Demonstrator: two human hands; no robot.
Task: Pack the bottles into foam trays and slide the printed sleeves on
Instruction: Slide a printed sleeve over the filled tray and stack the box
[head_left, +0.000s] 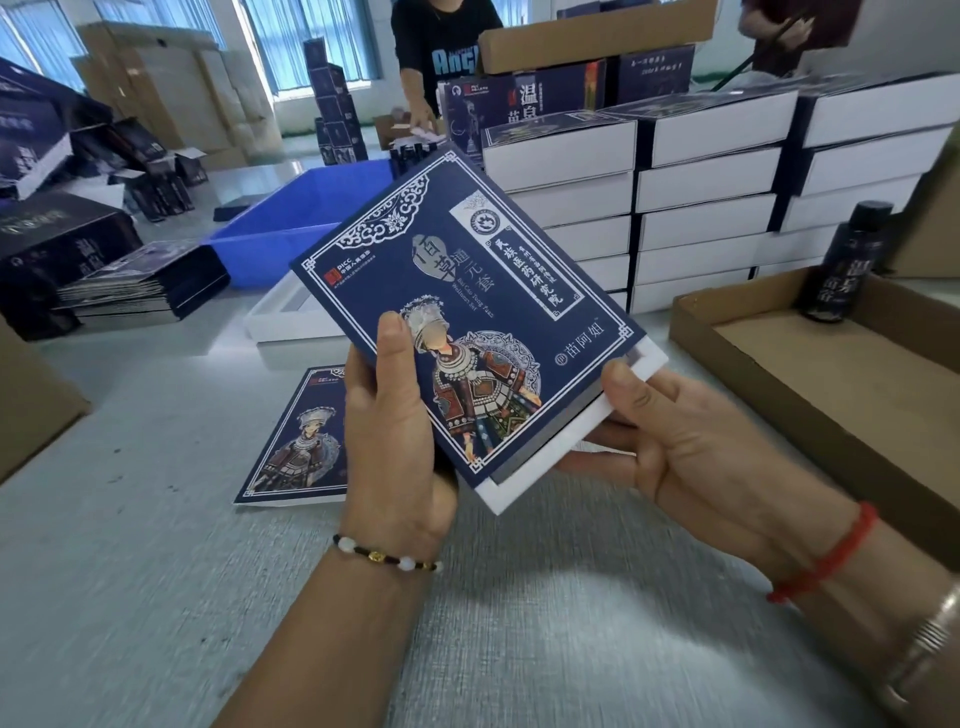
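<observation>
A dark blue printed sleeve (467, 291) with a costumed figure on it covers most of a white foam tray (571, 436), whose near end sticks out at the lower right. My left hand (395, 436) grips the sleeve's left edge, thumb on top. My right hand (680, 441) holds the tray's exposed end, thumb on its corner and fingers underneath. Both are held tilted above the table. The tray's contents are hidden. A dark bottle (847, 265) stands in a shallow cardboard box (779, 353) at the right. Another flat sleeve (301, 436) lies on the table.
Stacks of sleeved white boxes (711, 208) fill the back right. A blue plastic bin (291, 218) and a white tray (291, 322) sit behind the sleeve. Flat sleeves are piled at the left (145, 286). A person in a black shirt (436, 57) works across the table.
</observation>
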